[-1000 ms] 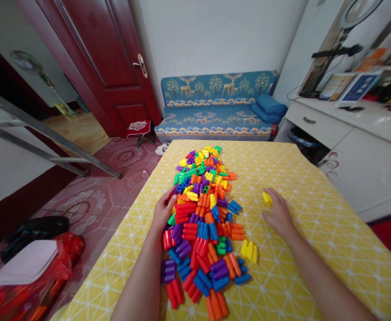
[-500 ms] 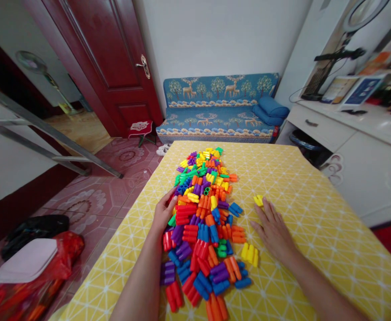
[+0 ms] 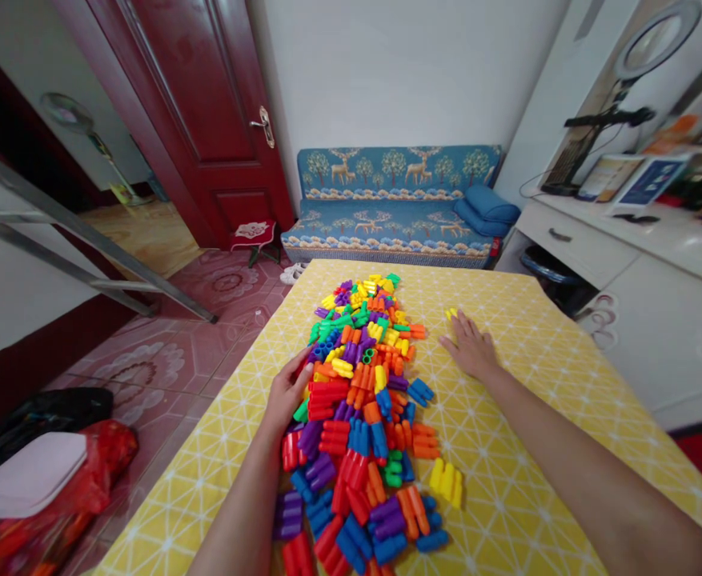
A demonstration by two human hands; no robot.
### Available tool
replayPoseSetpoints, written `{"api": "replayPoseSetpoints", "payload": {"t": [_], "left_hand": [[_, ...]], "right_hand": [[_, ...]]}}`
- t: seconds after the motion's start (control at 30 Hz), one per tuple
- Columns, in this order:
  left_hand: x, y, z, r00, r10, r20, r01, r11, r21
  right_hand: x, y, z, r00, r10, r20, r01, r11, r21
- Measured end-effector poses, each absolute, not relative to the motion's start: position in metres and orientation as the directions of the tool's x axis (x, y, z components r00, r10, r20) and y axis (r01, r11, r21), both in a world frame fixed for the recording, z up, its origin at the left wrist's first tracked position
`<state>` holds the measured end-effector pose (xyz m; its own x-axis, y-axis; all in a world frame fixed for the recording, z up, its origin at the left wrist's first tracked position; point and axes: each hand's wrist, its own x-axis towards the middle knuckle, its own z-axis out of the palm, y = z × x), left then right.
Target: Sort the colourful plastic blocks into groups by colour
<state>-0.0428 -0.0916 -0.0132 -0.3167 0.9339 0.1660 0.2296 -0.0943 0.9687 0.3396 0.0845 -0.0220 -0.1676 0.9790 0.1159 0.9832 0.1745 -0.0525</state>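
Many plastic pieces in red, blue, purple, orange, green and yellow lie in a long pile point(image 3: 359, 380) down the table. My left hand point(image 3: 289, 388) rests against the pile's left edge, beside red pieces point(image 3: 326, 396), its fingers partly hidden among the pieces; whether it grips one I cannot tell. Right of the pile, my right hand point(image 3: 471, 344) is flat and low over the cloth with fingers spread. Its fingertips touch a small yellow piece point(image 3: 450, 314), partly covered by them. Another yellow piece point(image 3: 446, 482) lies nearer, at the pile's right side.
A yellow patterned cloth point(image 3: 543, 432) covers the table. Beyond it stands a blue sofa point(image 3: 380, 216). A white cabinet point(image 3: 591, 256) is on the right. At the left are a metal ladder point(image 3: 116, 254), a red stool point(image 3: 253, 234) and bags point(image 3: 107, 456) on the floor.
My right hand has moved away from me and slightly left, and the small yellow piece at its fingertips has moved with it. My left hand stays at the pile's left edge.
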Motion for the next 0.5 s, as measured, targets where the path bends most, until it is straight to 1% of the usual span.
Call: {"api": "replayPoseSetpoints", "payload": {"t": [0.17,0.33,0.5], "left_hand": [[-0.041,-0.093,-0.010,-0.330,0.934,0.140,0.214,-0.071,0.974],[-0.041,-0.093,-0.012,-0.337,0.930,0.145,0.214,-0.074,0.974],[-0.042,-0.092,-0.013,-0.325,0.936,0.137,0.212,-0.069,0.975]], "right_hand": [[0.339,0.118,-0.024,-0.133,0.985,0.108,0.986,0.142,-0.081],[0.339,0.138,-0.024,-0.120,0.988,0.098,0.987,0.129,-0.091],[0.340,0.143,-0.026,-0.110,0.985,0.132,0.986,0.124,-0.107]]}}
